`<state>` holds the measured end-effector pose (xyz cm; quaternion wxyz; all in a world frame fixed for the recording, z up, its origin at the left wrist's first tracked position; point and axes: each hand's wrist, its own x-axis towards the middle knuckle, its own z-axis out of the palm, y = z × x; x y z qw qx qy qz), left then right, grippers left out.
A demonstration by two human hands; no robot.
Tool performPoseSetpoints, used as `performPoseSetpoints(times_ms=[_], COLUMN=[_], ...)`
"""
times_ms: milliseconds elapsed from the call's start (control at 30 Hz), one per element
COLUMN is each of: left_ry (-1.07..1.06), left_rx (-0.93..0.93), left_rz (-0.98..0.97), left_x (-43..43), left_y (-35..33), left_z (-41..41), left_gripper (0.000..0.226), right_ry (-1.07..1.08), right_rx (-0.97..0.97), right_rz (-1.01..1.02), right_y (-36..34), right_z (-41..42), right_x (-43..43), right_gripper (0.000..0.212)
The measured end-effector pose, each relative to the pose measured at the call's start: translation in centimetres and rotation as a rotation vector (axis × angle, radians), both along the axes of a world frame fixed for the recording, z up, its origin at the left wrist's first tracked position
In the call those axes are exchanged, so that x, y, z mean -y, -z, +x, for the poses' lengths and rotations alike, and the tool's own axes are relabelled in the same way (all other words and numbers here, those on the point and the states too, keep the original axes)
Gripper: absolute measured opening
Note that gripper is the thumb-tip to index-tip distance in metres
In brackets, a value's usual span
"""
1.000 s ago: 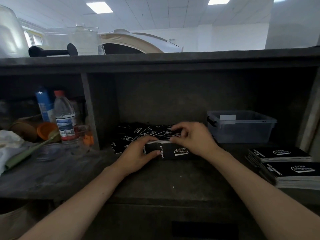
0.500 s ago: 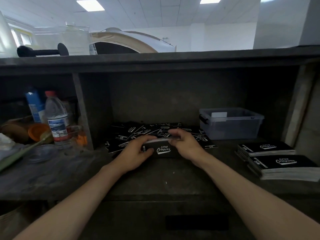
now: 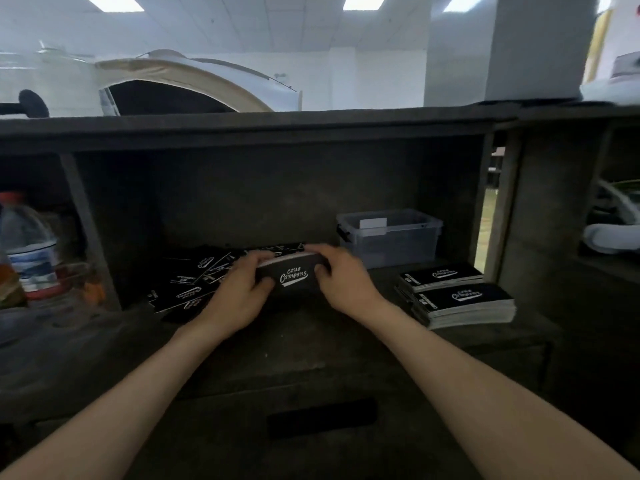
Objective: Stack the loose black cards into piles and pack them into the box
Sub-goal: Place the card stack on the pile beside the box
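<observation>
A stack of black cards (image 3: pixel 293 274) with white script lettering stands on its long edge on the dark shelf, face toward me. My left hand (image 3: pixel 239 292) grips its left end and my right hand (image 3: pixel 341 278) grips its right end, fingers curled over the top. Behind and to the left lie several loose black cards (image 3: pixel 194 285), fanned out. Two squared piles of black cards (image 3: pixel 457 296) sit at the right. A clear plastic box (image 3: pixel 389 237) stands open at the back right, beyond my right hand.
A water bottle (image 3: pixel 29 251) and other clutter fill the left compartment past a wooden divider (image 3: pixel 90 233). A vertical post (image 3: pixel 498 209) bounds the right side. The shelf's front ledge (image 3: pixel 311 344) lies below my hands, with a drawer handle slot (image 3: pixel 322 415) lower down.
The card stack, held at both ends, has been tipped up from flat to face me. The camera view has swung to the right.
</observation>
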<state>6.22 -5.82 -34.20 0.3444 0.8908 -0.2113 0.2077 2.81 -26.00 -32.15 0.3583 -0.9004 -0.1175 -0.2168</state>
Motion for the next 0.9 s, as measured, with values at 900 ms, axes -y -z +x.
performPoseSetpoints(times_ms=[900], left_ry=[0.017], left_rx=[-0.092], left_rz=[0.166], left_x=[10.4], left_y=[-3.1], left_z=[5.4], left_gripper=[0.018], right_ry=[0.327], right_rx=[-0.043], right_rz=[-0.279], right_y=[-3.7], right_z=[3.5], right_x=[9.1], right_gripper=[0.028])
